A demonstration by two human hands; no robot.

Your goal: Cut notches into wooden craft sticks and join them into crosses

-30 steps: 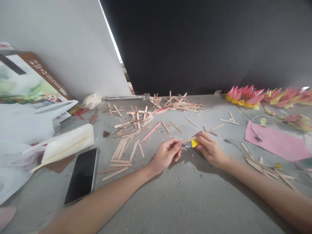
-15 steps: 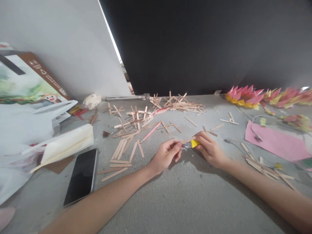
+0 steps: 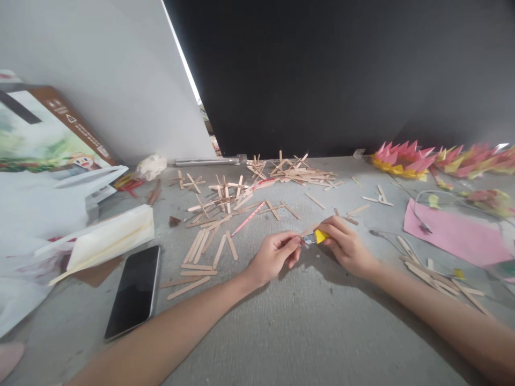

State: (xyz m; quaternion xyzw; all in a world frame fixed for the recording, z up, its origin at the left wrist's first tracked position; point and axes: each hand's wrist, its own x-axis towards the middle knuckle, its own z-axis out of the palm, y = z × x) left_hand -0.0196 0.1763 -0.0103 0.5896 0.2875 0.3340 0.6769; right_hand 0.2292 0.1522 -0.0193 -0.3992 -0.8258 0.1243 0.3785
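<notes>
**Two hands meet over one stick on a littered grey floor**

Grey concrete floor (image 3: 306, 332) runs back to one black panel (image 3: 341, 75) and one white board (image 3: 104, 75) leaning beside it. The phone (image 3: 134, 290), one dark slab lying face up, serves as landmark.

Right of the phone and a little farther back, the left hand (image 3: 274, 256) pinches one end of a single wooden stick (image 3: 309, 231) between thumb and forefinger. The right hand (image 3: 345, 245) is closed around one small yellow cutter (image 3: 321, 236), whose grey tip (image 3: 309, 239) touches the stick just below it. Both hands are clenched on what they hold, almost touching each other.

Between the phone and the hands lie loose sticks (image 3: 201, 249): about six fanned side by side, and three more flat ones nearer the phone. Beyond them, away from the phone, a scattered heap of crossed sticks (image 3: 225, 195) spreads toward the panel; too many overlap to count. One pink pencil (image 3: 248, 218) lies slanted among them.

Just behind the phone rests one cream foam block (image 3: 110, 236), and farther left one printed cardboard box (image 3: 48, 134). Far right of the phone lie one pink paper sheet (image 3: 454, 236), one grey cable (image 3: 422, 206) looping over it, and a row of pink and yellow paper flowers (image 3: 406, 158), at least three.
</notes>
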